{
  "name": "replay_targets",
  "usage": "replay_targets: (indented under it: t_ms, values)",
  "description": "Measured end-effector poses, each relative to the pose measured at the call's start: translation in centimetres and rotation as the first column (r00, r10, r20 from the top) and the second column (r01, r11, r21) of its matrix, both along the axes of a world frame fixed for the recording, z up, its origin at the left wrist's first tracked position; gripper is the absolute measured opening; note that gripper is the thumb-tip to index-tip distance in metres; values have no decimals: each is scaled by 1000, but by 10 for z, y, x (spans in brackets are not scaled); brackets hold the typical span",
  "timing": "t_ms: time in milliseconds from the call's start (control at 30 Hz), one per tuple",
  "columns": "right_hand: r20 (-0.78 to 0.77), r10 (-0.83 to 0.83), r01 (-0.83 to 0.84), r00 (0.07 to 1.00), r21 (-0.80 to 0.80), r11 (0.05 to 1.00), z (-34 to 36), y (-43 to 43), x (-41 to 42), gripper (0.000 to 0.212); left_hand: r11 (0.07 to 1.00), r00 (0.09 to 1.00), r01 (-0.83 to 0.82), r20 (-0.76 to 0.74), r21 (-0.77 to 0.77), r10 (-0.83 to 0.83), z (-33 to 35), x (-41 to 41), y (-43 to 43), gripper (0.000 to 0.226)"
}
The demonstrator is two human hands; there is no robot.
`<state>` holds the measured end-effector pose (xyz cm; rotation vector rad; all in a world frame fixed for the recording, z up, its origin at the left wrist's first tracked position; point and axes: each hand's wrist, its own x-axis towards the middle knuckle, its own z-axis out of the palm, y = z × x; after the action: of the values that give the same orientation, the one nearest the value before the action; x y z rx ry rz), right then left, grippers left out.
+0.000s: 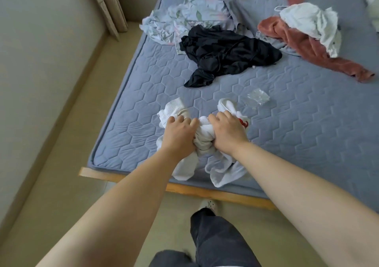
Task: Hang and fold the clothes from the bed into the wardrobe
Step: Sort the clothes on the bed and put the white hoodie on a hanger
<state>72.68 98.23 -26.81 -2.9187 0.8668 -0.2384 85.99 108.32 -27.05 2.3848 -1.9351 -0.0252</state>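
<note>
A crumpled white garment (221,170) with a small red mark lies near the foot edge of the bed (307,127). My left hand (179,133) grips a bunch of it on the left side. My right hand (227,132) grips the bunched cloth just to the right, the two hands almost touching. Farther up the blue quilted mattress lie a black garment (229,55), a pink fleecy garment (303,47) with a white top (309,22) on it, and a pale floral piece (196,14).
A clear plastic wrapper (257,97) lies just beyond the white garment. The bed's wooden frame (205,190) runs in front of my legs. A beige wall (41,61) and a curtain (111,6) stand to the left, with a strip of floor between.
</note>
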Motion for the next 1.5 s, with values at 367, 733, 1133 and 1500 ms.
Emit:
replay_targets:
  t_ms: [367, 733, 1133, 1500]
  values:
    - [-127, -182, 192, 975, 72, 979, 54, 120, -119, 40, 991, 987, 131, -93, -14, -132, 45, -108, 97, 41]
    - [-216, -386, 407, 897, 58, 912, 57, 116, -321, 37, 958, 952, 278, -154, 73, -264, 49, -301, 65, 43]
    - [-217, -478, 488, 851, -8, 873, 80, 16, -584, 35, 941, 928, 336, -178, 30, -326, 67, -563, -48, 43]
    - [-164, -539, 544, 826, -14, 839, 97, -202, -717, 36, 943, 925, 331, -192, -12, -328, 79, -700, -273, 34]
